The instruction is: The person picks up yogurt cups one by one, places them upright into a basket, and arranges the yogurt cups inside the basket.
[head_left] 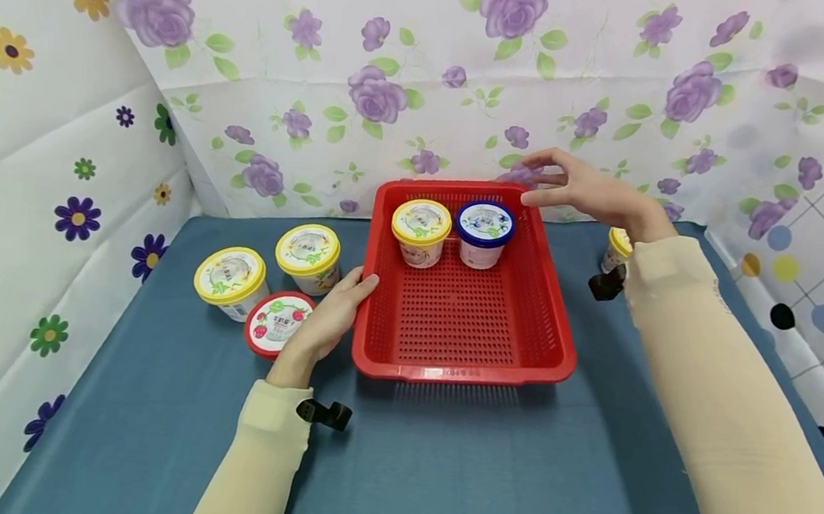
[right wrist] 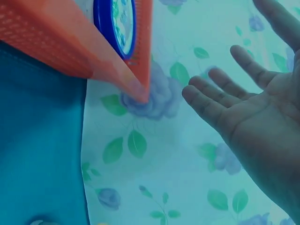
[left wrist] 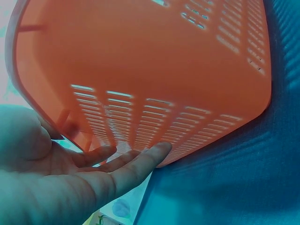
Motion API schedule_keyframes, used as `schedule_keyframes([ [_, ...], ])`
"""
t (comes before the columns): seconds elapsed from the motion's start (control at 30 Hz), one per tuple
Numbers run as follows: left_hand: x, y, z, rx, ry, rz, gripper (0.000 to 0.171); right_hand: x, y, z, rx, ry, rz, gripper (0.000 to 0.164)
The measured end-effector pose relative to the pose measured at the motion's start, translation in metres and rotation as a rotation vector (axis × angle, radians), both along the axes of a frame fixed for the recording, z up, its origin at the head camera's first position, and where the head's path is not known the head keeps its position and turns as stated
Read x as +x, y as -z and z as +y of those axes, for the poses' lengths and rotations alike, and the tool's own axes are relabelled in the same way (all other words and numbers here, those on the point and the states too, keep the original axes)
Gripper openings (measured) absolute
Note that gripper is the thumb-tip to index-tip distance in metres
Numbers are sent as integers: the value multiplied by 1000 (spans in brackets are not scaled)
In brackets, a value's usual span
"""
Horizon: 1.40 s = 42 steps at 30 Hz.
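Note:
A red plastic basket (head_left: pixel 451 320) with perforated walls sits mid-table. Inside, toward its back, stand a yellow-lidded tub (head_left: pixel 421 223) and a blue-lidded tub (head_left: pixel 486 225) side by side. My left hand (head_left: pixel 330 315) holds the basket's left side; the thumb lies at the rim and, in the left wrist view, the fingers (left wrist: pixel 136 166) reach along the outer wall. Above the basket's back right corner hovers my right hand (head_left: pixel 578 186), its fingers spread and holding nothing. In the right wrist view a gap shows between that hand (right wrist: pixel 253 108) and the basket corner (right wrist: pixel 138 91).
Left of the basket stand two more yellow-lidded tubs (head_left: pixel 231 276) (head_left: pixel 309 250) and a red-lidded tub (head_left: pixel 275 322), partly behind the left hand. Another yellow-lidded tub (head_left: pixel 616 249) is at the right, partly hidden by the right forearm. A flowered sheet (head_left: pixel 376 94) hangs behind the blue tabletop (head_left: pixel 449 479).

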<state>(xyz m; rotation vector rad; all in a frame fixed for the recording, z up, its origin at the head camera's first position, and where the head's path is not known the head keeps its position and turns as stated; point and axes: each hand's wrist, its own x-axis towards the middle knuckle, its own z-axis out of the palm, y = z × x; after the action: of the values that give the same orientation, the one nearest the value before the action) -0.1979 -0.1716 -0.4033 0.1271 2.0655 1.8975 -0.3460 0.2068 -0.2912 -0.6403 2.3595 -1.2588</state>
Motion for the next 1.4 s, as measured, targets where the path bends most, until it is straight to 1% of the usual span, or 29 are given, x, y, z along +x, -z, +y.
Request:
schedule_keyframes([
  [0.1,0,1,-1,-3,4,4,56,1,-2,12,-13,-10,10,76],
  [0.2,0,2,-2,-1,9,12,56,2,-1,25,3,-8,27,77],
  [0.43,1,0,0,13,13,1,55,7,1,54,28,26,24,79],
  [0.7,0,1,0,19,19,-1,55,9,3,86,58,46,27,77],
  [0.83,0,1,-1,22,17,-1,55,10,2,92,80,47,36,75],
  [1.1,0,3,-3,13,16,10,56,12,4,99,61,55,14,75],
  [1.2,0,3,-3,10,16,16,56,13,6,105,57,57,22,74],
  [1.4,1,2,-3,12,13,15,56,15,9,120,89,78,48,71],
])
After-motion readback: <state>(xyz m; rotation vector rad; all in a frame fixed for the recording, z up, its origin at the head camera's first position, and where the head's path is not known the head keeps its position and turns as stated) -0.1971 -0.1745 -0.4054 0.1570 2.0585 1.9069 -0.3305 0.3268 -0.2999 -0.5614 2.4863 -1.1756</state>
